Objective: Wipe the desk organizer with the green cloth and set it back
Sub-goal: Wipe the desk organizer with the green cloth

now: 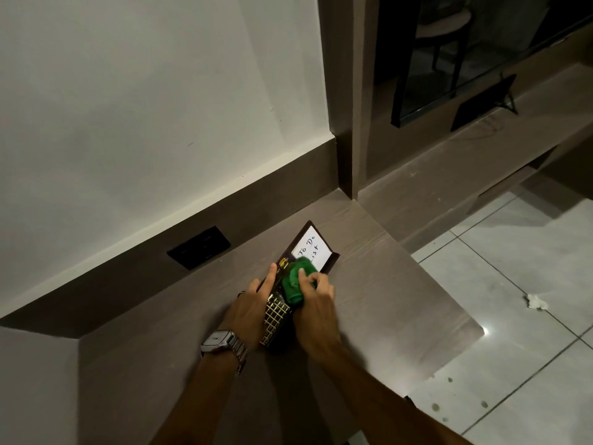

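Right hand [316, 293] is clenched on the green cloth [296, 284]; left hand [256, 303] grips the desk organizer [308, 252], which could be tipped by hard wiping.

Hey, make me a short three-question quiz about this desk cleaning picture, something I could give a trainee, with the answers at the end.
1. True or false: the green cloth is pressed against the desk organizer.
2. Which hand holds the cloth: A) left, B) right, C) neither?
3. Fill in: the white panel on the organizer reads "To Do ____".

Key
1. True; the cloth sits on the organizer's face, below the panel.
2. B; the left hand, the one whose wrist bears the wristwatch, steadies the organizer on the desk.
3. List.
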